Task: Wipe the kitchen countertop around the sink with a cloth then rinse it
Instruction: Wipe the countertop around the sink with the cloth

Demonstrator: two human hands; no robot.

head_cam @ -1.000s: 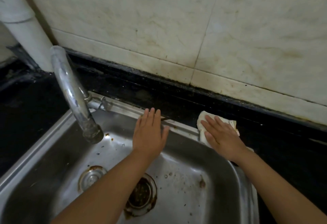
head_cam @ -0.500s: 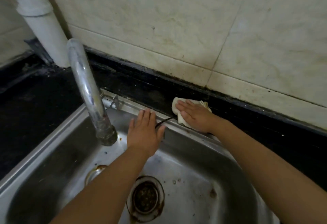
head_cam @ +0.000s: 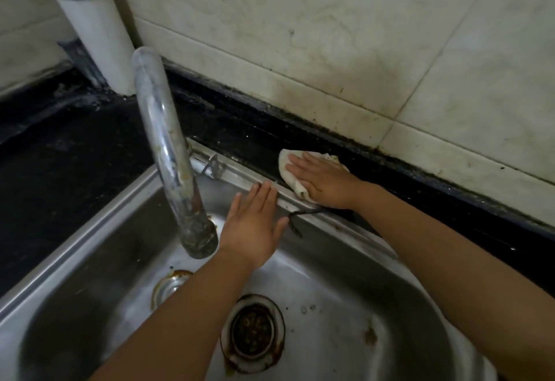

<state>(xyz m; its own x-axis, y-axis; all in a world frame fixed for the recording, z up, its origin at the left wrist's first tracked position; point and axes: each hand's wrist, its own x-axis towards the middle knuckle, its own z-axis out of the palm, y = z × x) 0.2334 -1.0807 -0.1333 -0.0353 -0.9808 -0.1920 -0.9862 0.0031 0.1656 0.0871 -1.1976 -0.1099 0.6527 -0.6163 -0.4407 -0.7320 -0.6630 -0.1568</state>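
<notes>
We press the cloth (head_cam: 292, 174) flat under our right hand (head_cam: 322, 182), fingers (head_cam: 295, 161) straight and together, on the desk (head_cam: 240, 137); our left hand (head_cam: 255, 227) rests flat-fingered against the sink (head_cam: 90, 236) wall.

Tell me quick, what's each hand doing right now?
Left hand: open, flat against the sink wall, holding nothing.
Right hand: open, pressing the cloth on the countertop.

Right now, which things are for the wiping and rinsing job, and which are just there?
For the job:
- cloth, pressed flat under the right hand
- black countertop
- tap and sink, for rinsing
- left hand, resting on the sink's back edge

Just there:
- white pipe
- tiled wall
- black string on the rim
- drain
</notes>
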